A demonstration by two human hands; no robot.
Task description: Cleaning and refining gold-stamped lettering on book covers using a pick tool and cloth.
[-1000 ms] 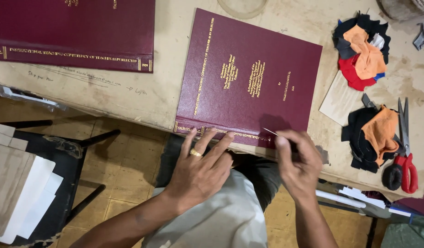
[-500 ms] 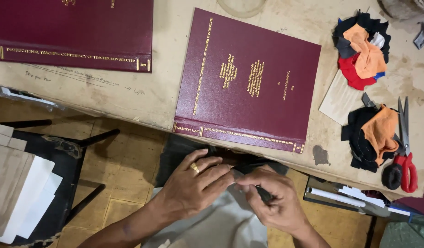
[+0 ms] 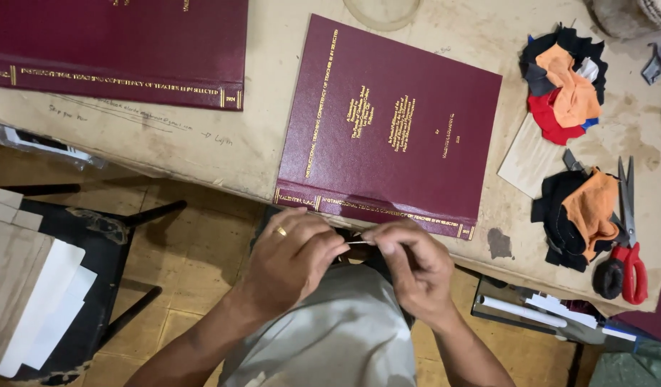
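While both hands meet below the maroon book [image 3: 391,122], they pinch a thin needle-like sliver [image 3: 357,243].
Left hand [image 3: 291,258] and right hand [image 3: 409,261] each close fingertips on it, just beneath the book's spine.

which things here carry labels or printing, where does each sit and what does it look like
Maroon hardbound book: table centre, rectangular, lying flat, gold lettering on cover and spine, just beyond both hands.
Second maroon book: top left on the table, partly cut off, gold lettering along its spine.
Table top: faint pen scribbles between the two books.
No packages, signs or screens show.
Left hand and right hand: pinching a thin pin-like item below the table edge.
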